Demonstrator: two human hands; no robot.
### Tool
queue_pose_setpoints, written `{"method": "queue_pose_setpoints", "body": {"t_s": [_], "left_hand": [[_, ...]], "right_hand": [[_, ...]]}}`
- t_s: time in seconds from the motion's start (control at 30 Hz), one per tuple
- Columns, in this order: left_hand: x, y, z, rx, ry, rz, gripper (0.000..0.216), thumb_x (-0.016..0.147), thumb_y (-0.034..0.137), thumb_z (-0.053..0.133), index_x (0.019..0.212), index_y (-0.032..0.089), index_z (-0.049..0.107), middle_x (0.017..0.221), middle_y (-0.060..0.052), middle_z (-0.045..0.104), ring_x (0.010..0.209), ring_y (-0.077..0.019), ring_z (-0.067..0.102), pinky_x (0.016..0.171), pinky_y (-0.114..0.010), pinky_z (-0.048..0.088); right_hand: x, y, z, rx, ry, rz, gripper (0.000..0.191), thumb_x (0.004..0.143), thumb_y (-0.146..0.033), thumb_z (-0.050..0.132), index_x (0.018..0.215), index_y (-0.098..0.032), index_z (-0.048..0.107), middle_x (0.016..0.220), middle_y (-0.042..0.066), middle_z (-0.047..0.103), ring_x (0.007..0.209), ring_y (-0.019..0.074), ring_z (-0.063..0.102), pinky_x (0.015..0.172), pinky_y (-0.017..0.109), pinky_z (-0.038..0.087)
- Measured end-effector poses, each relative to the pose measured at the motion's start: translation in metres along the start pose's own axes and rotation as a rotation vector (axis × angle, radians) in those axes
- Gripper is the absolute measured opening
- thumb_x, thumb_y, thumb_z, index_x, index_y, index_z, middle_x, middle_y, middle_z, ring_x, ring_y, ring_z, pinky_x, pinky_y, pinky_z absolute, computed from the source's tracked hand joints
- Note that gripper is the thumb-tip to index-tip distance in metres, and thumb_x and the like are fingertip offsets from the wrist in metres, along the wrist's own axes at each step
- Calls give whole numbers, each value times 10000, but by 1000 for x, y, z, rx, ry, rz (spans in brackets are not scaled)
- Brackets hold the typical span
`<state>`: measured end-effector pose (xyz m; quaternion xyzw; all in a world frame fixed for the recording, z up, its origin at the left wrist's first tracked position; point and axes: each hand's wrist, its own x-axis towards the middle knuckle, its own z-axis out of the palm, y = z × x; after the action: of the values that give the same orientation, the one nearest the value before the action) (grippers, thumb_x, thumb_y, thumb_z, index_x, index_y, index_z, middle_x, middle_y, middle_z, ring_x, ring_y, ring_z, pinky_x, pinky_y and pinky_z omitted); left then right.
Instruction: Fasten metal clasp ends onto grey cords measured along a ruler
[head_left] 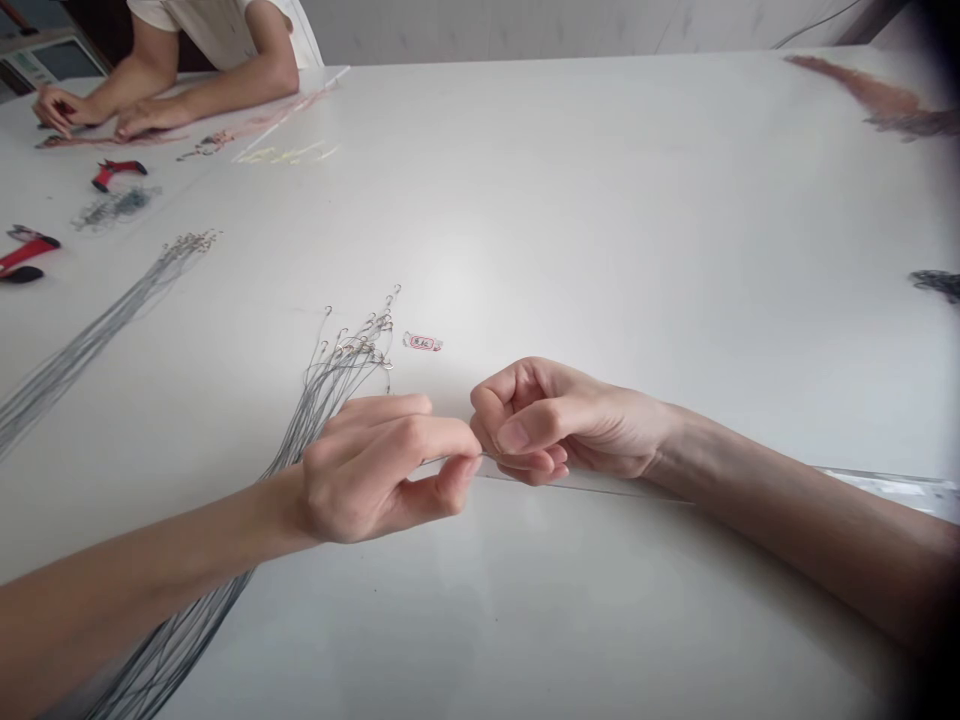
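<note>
In the head view my left hand (394, 465) is closed, with thumb and index finger pinching a thin fishing line (429, 461). My right hand (551, 420) is also closed right beside it, thumb pressed on the fingers, and the line runs in at its fingertips. Whatever sits inside the right hand's pinch is too small to make out. Under and behind my left wrist lies a bundle of grey fishing lines (300, 425) with small fish hooks (364, 345) at the far end. A small clear wrapper (422, 342) with red print lies just beyond my hands.
Another hook-and-line bundle (97, 330) lies at left, near red-handled pliers (30, 250) and a second pair of pliers (118, 172). A co-worker's hands (142, 118) work over reddish strands at the far left. A clear plastic strip (885, 487) passes beneath my right forearm.
</note>
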<state>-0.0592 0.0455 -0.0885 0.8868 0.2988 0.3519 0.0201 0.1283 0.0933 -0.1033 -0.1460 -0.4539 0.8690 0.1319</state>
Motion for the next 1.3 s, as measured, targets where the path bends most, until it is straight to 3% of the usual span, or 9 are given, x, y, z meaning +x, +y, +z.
{"method": "queue_pose_setpoints", "body": {"t_s": [1.3], "left_hand": [[0, 0, -1, -34, -16, -14, 211, 840, 114, 465, 665, 212, 528, 401, 73, 373, 332, -68, 293, 333, -217, 273]], "right_hand": [[0, -1, 1, 2, -1, 10, 204, 747, -142, 554, 566, -120, 462, 494, -46, 416, 437, 37, 326, 424, 178, 256]]}}
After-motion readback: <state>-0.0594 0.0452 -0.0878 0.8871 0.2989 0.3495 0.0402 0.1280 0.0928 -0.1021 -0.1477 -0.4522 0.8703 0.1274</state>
